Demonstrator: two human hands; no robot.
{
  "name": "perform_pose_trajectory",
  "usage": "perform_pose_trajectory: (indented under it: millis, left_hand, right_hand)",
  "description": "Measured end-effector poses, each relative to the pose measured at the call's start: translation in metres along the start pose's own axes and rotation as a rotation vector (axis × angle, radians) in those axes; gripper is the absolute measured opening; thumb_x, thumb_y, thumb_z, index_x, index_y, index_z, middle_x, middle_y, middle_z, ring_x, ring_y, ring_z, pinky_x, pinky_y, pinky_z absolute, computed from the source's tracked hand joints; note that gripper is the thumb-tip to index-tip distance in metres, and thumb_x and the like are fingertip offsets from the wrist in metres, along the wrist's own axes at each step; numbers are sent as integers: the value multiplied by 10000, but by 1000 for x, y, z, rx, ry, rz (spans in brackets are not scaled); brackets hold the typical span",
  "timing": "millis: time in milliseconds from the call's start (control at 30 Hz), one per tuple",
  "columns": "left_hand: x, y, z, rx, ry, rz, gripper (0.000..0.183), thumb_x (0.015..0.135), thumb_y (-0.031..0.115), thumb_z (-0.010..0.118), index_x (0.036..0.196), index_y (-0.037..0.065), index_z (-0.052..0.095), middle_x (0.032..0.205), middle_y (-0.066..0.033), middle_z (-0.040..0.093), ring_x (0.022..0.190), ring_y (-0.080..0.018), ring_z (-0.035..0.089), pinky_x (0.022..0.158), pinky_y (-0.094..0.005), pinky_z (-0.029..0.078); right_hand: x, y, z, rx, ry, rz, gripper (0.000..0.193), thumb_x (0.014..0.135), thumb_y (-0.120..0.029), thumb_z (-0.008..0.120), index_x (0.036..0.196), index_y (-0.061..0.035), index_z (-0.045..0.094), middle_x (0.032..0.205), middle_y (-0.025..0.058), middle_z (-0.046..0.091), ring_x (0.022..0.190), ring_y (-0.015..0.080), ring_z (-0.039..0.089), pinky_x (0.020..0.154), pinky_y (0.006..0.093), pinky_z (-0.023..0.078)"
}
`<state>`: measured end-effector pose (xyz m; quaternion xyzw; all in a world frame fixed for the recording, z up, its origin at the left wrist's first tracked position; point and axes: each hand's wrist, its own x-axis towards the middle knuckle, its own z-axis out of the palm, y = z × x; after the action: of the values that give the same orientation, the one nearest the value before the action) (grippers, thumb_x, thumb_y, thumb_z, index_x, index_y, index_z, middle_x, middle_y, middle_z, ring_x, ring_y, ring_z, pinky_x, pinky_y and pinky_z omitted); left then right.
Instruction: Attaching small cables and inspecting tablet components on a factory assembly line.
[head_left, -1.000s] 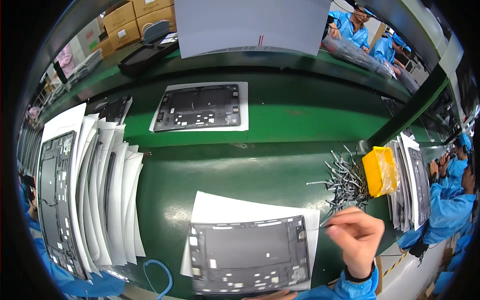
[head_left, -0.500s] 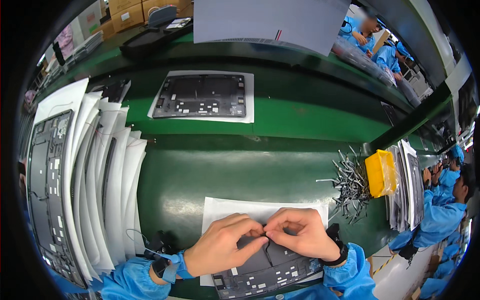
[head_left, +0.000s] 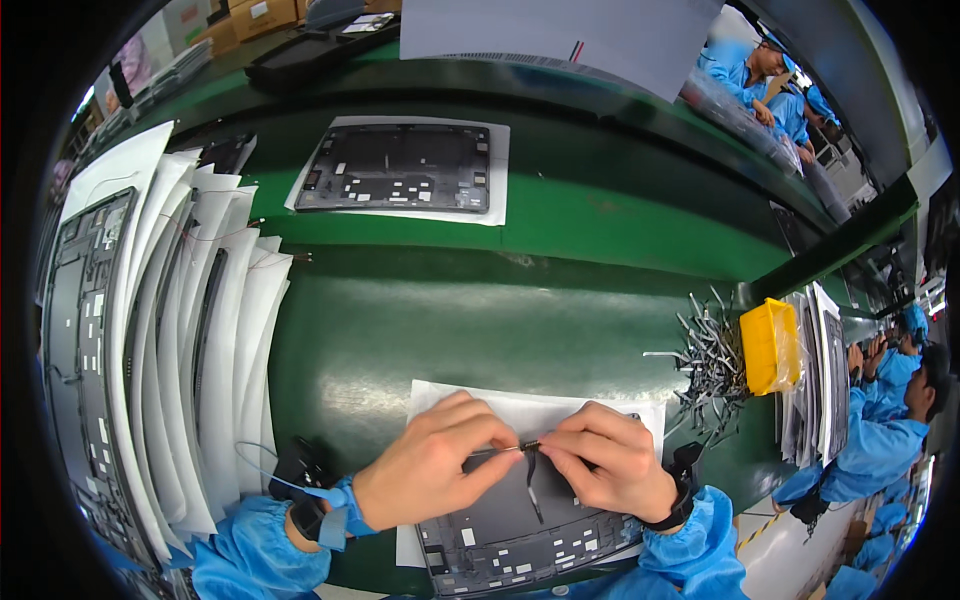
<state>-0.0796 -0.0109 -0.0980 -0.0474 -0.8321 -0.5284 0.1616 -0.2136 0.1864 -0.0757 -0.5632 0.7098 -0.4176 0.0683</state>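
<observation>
A thin dark flex strip (head_left: 531, 470) is pinched between the fingertips of the left hand (head_left: 430, 475) and right hand (head_left: 605, 465), over the flat grey metal panel (head_left: 520, 540) on white paper. Right of that panel a yellow plastic bin (head_left: 768, 345) is seen beside loose metal strips (head_left: 705, 350); brown cardboard boxes (head_left: 250, 15) lie far beyond it. Since half a second ago, the hands have stayed together on the panel.

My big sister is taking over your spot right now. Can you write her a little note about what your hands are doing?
Left hand and right hand: both pinch a small thin strip between fingertips, just above the dark panel.
The panel lies on a white sheet on the green belt.
More metal strips lie heaped beside the yellow bin, right.
Done: strip picked up.
Left: apparently seating it on the panel.
</observation>
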Motion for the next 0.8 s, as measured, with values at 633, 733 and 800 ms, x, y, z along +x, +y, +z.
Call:
perform_pose_trajectory:
  millis: [633, 733, 800]
  left_hand:
    - [9, -10, -4, 334, -47, 106, 91, 714, 39, 684, 784, 54, 627, 766, -60, 547, 765, -260, 530, 689, -381, 423]
    - [14, -6, -4, 390, -100, 107, 105, 678, 75, 680, 731, 60, 591, 713, -63, 502, 728, -259, 507, 670, -377, 401]
    - [17, -4, -2, 417, -124, 120, 119, 667, 93, 680, 709, 62, 573, 693, -63, 484, 715, -258, 499, 664, -376, 393]
  right_hand:
    - [-3, 15, -3, -97, -39, -41, 129, 686, 26, 807, 793, -9, 742, 733, 54, 612, 643, 227, 616, 562, 344, 506]
    - [-4, 20, -2, -109, -44, -47, 129, 693, 10, 838, 790, -21, 759, 730, 39, 616, 616, 203, 585, 550, 324, 470]
    - [-2, 20, -3, -74, -54, 8, 122, 698, 10, 835, 779, -25, 750, 725, 42, 616, 627, 207, 591, 560, 325, 475]
